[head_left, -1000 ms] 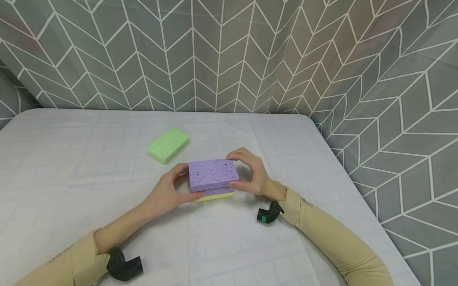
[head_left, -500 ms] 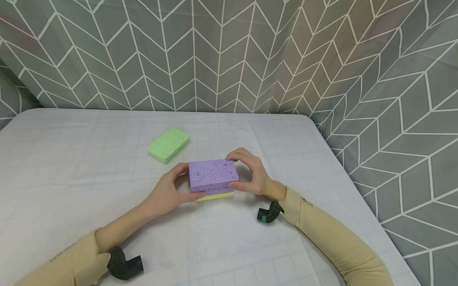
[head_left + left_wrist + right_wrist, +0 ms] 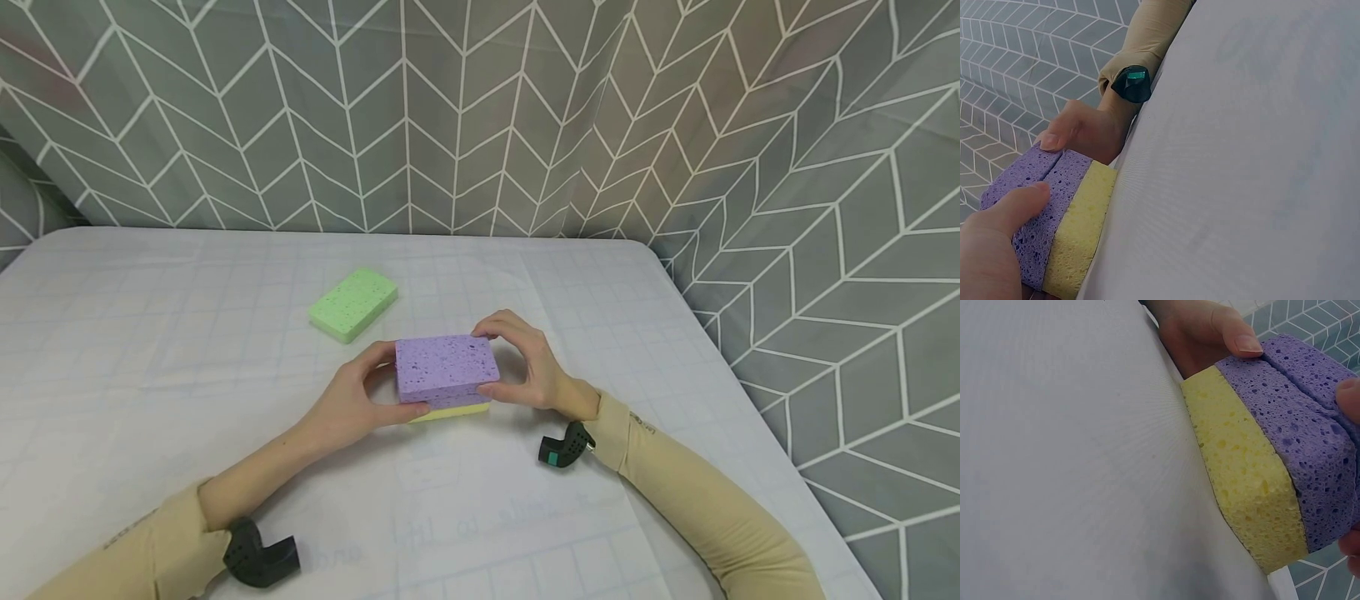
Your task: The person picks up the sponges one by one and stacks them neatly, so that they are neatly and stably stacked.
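On the bench [image 3: 180, 358], the yellow sponge [image 3: 1244, 465] carries the lower purple sponge [image 3: 1292, 431] and upper purple sponge [image 3: 446, 362], long axes left-right. Left hand [image 3: 348, 402] and right hand [image 3: 543, 373], equally near, pinch the purple pair's opposite ends above it. Beyond it, leftward, lies the green sponge [image 3: 353, 303].

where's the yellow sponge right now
In the head view, near the centre, the yellow sponge lies on the table beneath two purple sponges, between left hand and right hand.
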A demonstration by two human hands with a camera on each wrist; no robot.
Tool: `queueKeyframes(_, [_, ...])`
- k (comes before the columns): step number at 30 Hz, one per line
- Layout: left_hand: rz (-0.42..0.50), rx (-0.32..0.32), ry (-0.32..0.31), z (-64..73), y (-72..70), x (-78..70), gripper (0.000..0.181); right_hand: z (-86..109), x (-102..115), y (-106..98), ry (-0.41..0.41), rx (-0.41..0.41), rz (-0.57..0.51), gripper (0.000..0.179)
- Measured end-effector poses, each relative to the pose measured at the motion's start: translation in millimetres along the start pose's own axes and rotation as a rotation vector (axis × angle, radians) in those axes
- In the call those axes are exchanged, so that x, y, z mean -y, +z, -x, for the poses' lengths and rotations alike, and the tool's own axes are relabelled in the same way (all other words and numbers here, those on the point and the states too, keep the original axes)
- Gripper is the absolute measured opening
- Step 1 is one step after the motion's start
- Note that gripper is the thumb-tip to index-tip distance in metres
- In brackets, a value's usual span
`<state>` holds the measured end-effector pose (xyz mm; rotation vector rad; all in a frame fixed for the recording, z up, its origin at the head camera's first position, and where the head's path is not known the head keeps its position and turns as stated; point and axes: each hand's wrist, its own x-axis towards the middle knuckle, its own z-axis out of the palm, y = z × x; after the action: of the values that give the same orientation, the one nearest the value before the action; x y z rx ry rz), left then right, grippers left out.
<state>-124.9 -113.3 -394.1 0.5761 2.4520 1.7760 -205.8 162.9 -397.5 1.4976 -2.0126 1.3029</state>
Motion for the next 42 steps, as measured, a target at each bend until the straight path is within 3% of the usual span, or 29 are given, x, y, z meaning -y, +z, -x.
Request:
queueKeyframes(12, [0.003, 0.004, -0.007, 0.6, -0.5, -0.9, 0.079, -0.3, 0.3, -0.1, -0.007, 0.001, 0.002, 0.062])
queueKeyframes(27, [0.028, -0.038, 0.062, 2.1, -0.6, -1.2, 0.073, -1.0, 1.0, -0.8, -0.019, 0.006, 0.017, 0.061])
queueKeyframes(42, [0.041, -0.037, 0.082, 1.9, -0.4, 0.9, 0.071, -1.9, 1.5, -0.2, -0.05, 0.053, 0.036, 0.066])
